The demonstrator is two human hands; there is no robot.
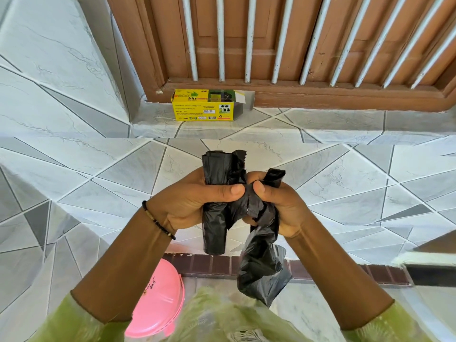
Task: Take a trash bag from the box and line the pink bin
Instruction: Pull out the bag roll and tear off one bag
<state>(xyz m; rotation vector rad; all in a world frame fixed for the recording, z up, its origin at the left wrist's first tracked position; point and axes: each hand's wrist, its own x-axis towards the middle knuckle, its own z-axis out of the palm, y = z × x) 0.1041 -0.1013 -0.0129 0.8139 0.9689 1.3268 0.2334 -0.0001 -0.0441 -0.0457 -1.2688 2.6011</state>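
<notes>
A: Where's the box?

B: The yellow box (203, 105) lies on its side on the tiled ledge (320, 124), right up against the bottom of the brown wooden door (246, 45). Its right end flap is open.

A: And the hands, measured from that box?

B: Both are nearer the camera than the box, well apart from it and a little to its right. The left hand (195, 201) has its fingers and thumb curled around a black roll of bags (214, 228), which stands roughly upright in the fist, sticking out above and below. A beaded bracelet (158, 220) sits on that wrist.

A: The right hand?

B: The right hand (278, 201) is clenched on a crumpled black trash bag (261, 270), just beside the left hand. The bag hangs loose below the fist, and black plastic bridges the two hands at the thumbs.

A: Is the bag torn free of the roll?

B: I cannot tell; the plastic is bunched there.

A: The bin?

B: The pink bin (158, 297) is far from the box, at the bottom edge, under the left forearm, partly hidden by green sleeves (74, 319).
</notes>
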